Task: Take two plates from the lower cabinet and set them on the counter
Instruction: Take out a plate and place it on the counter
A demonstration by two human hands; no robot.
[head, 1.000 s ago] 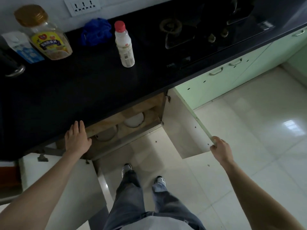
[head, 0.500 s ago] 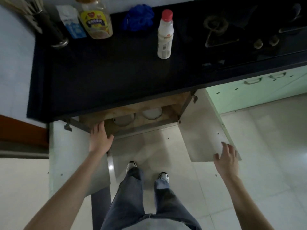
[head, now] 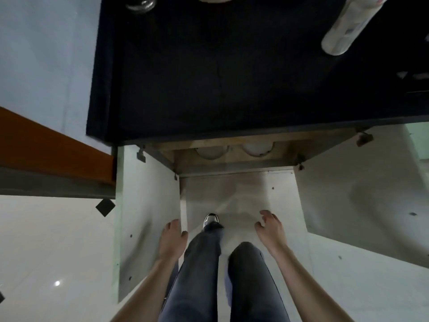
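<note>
Cabinet doors point(head: 148, 217) stand wide, exposing plates point(head: 211, 151) under the counter point(head: 209, 77); left hand point(head: 173, 240) and right hand point(head: 270, 230) hover empty, fingers loose, likely for reaching in.

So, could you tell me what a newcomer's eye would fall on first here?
The broad black counter fills the top, and beneath it the lower cabinet stands open, two pale plates side by side inside. Below, the left hand and right hand hover beside the jeans-clad legs, each grip empty.

White bottle point(head: 343, 24), metal container point(head: 140, 2), orange-brown wooden strip point(head: 46, 147), glossy floor point(head: 46, 252), black diamond tile point(head: 105, 207)
</note>
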